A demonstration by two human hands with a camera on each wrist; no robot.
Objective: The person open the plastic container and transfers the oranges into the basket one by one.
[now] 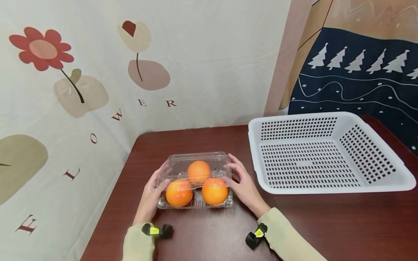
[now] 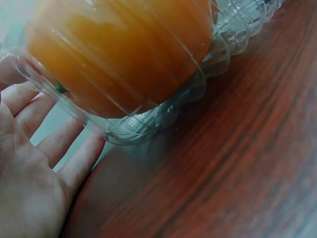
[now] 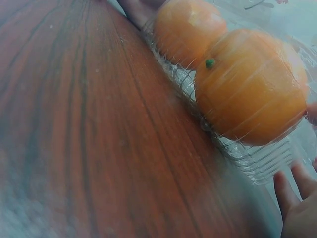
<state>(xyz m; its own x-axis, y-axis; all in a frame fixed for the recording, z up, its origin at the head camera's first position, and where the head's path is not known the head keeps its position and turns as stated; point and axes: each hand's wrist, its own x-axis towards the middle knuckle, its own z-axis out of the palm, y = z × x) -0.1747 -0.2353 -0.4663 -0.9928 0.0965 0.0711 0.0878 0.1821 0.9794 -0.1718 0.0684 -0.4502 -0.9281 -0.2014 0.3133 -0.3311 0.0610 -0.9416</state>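
Note:
A clear plastic clamshell box (image 1: 196, 207) sits on the table in front of me, with a ridged base and a see-through lid (image 1: 183, 156) over it. Three oranges are inside: one orange (image 1: 199, 172) at the back, another orange (image 1: 179, 193) at front left, a third orange (image 1: 214, 191) at front right. My left hand (image 1: 152, 192) touches the box's left side, its fairly straight fingers (image 2: 74, 144) reaching the plastic edge. At the right side, my right hand (image 1: 243, 185) has its fingers spread along the lid; lower fingertips (image 3: 281, 182) show close to the base.
A large white perforated basket (image 1: 308, 189) stands to the right on the dark red wooden table (image 1: 209, 235). A flower-printed cloth (image 1: 212, 72) hangs behind and along the left, and a navy cloth with trees (image 1: 356, 83) at back right. Both wrists wear black straps.

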